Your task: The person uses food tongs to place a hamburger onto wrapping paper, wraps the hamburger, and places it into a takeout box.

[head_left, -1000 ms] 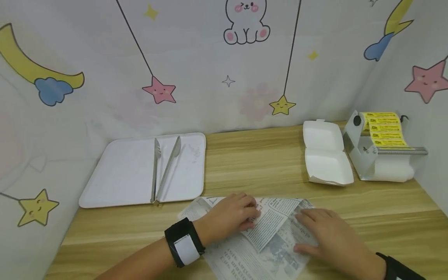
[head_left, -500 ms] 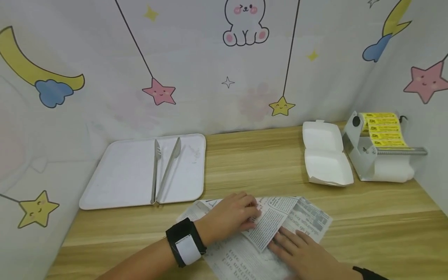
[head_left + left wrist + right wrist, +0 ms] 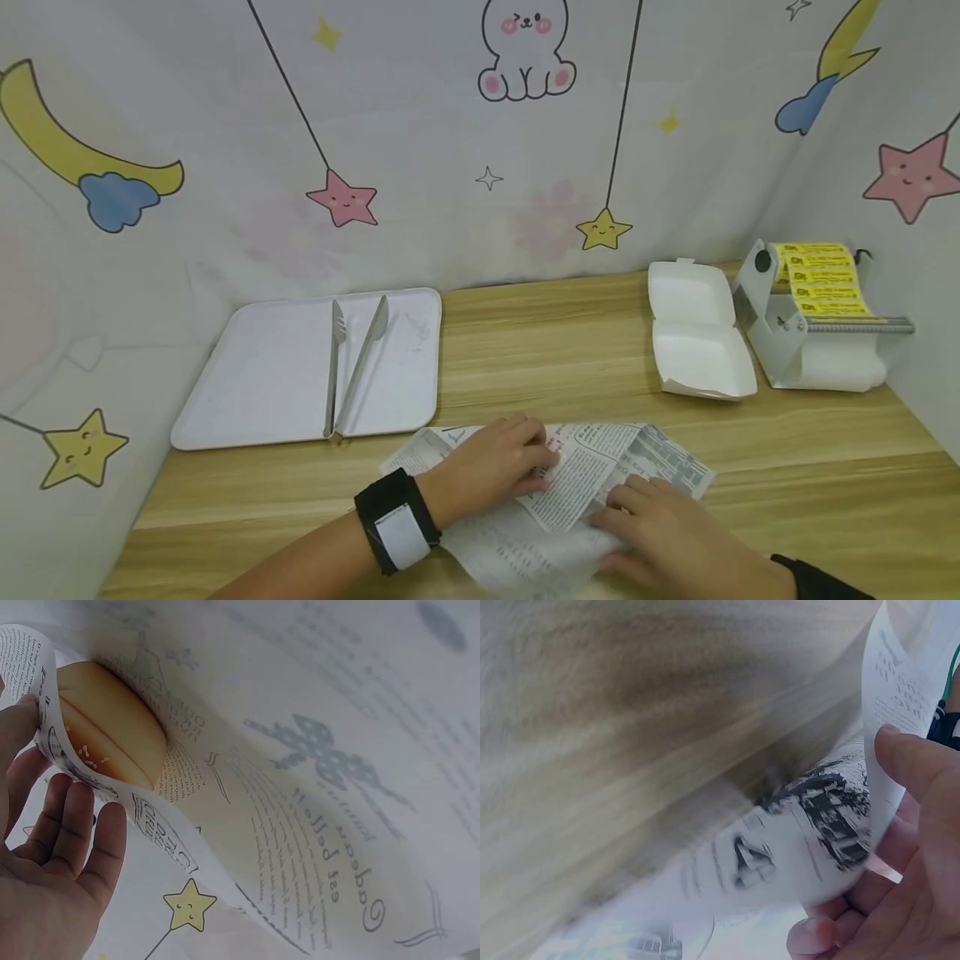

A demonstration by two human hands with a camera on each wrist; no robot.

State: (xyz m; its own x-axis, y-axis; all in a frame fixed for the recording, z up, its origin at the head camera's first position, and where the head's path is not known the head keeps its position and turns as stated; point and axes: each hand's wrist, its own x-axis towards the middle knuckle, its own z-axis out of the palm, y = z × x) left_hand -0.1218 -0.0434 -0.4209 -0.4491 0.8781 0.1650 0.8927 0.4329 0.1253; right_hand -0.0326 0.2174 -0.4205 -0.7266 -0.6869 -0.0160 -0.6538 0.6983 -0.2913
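Observation:
A sheet of newsprint-patterned wrapping paper (image 3: 517, 550) lies on the table before me, its far part folded over toward me. Inside the fold, the left wrist view shows a golden-brown bread roll (image 3: 112, 727) with pale specks on its crust. My left hand (image 3: 495, 458) grips the folded paper around the roll with curled fingers. At the sheet's near right side, my right hand (image 3: 675, 533) pinches the paper between thumb and fingers. That near part bends up off the wood, as the right wrist view shows. From the head view, paper and left hand hide the roll.
A white tray (image 3: 255, 375) at the left back holds a serrated metal utensil (image 3: 333, 358) and a metal knife (image 3: 363, 358). An open white clamshell box (image 3: 693, 308) stands at the back right, beside a dispenser (image 3: 780, 342) with a roll of yellow labels (image 3: 825, 279).
My right hand has gone from the paper's right corner to its near side, letting the corner spread out, and has raised the near part. My left hand has stayed in place.

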